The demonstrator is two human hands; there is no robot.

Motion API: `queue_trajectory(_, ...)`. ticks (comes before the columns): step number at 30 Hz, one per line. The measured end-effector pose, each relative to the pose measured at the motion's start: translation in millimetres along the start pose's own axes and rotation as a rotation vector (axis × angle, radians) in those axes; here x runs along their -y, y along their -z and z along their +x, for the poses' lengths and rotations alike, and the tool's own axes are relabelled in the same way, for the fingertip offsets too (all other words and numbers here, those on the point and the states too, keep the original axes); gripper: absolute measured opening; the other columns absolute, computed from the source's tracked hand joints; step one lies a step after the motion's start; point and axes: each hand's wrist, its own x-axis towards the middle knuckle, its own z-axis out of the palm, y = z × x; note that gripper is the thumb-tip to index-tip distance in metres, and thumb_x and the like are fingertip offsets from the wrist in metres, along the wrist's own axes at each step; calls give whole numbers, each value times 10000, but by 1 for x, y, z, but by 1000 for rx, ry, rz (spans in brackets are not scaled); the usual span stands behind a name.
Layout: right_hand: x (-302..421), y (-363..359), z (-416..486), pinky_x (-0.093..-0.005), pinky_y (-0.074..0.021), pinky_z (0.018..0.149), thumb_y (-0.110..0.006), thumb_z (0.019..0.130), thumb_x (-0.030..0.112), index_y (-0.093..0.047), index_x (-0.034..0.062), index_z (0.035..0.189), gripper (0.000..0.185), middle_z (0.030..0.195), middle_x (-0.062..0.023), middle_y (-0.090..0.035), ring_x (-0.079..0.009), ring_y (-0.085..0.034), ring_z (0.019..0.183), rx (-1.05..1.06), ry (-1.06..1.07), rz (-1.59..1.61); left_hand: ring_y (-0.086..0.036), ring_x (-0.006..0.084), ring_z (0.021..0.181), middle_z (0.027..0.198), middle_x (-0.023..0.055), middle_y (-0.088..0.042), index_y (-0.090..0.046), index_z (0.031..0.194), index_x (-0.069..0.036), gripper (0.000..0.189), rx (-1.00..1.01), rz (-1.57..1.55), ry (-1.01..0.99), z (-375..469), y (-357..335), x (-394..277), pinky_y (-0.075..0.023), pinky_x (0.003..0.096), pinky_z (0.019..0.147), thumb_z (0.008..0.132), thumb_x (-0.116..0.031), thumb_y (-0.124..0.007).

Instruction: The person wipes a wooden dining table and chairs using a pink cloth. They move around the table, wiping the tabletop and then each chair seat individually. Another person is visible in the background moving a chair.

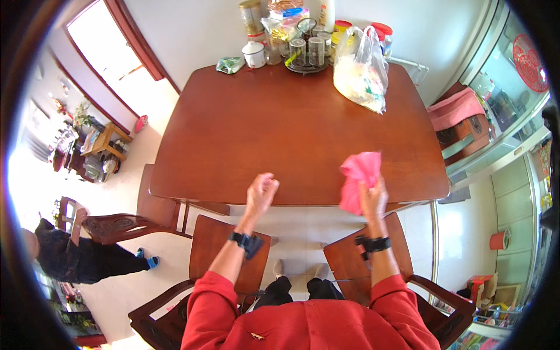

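A pink cloth (359, 173) is gripped in my right hand (374, 197), bunched and hanging a little past the near edge of the wooden table (280, 127). My left hand (261, 192) is at the same edge, left of the cloth. Its fingers are curled in with nothing seen in them. Each wrist wears a black strap with a small device. At the far right of the tabletop stands a tied clear plastic bag (361, 74) with pale contents.
Against the wall, a rack of upturned glasses (307, 52) stands beside a lidded white enamel mug (254, 54) and a small green packet (230, 64). Wooden chairs (227, 245) (372, 253) flank my legs. At left, another person (74, 253) has a hand on a chair back (116, 225).
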Motion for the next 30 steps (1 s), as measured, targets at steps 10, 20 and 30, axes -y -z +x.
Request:
queue_trajectory(10,127,-89,-101,-463,-482,886,-565,964,377,-625,17,1127,400,1082,-208,-649,-364,-601,1002,582,178,118,-635,230,1053,1186,82,-635,-517,1307,-47,455,4,-1133,606,-91,-2,-35,-532,397,942,900,-139,-699)
queue_trajectory(20,48,-58,-12,-439,-452,884,-612,918,303,-641,70,1111,304,1104,-109,-663,-302,-596,1019,125,343,-382,-474,402,1220,1360,218,-446,-293,1502,-90,831,-765,712,280,19,226,66,-437,487,1003,805,-174,-738)
queue_trajectory(30,15,-81,-10,-447,-379,933,-592,904,242,-630,77,1080,244,1152,-88,-596,-286,-533,1085,58,289,-492,-497,399,1159,1389,107,-495,-414,1457,-209,826,-427,1045,34,42,220,107,-429,562,934,731,-368,-775)
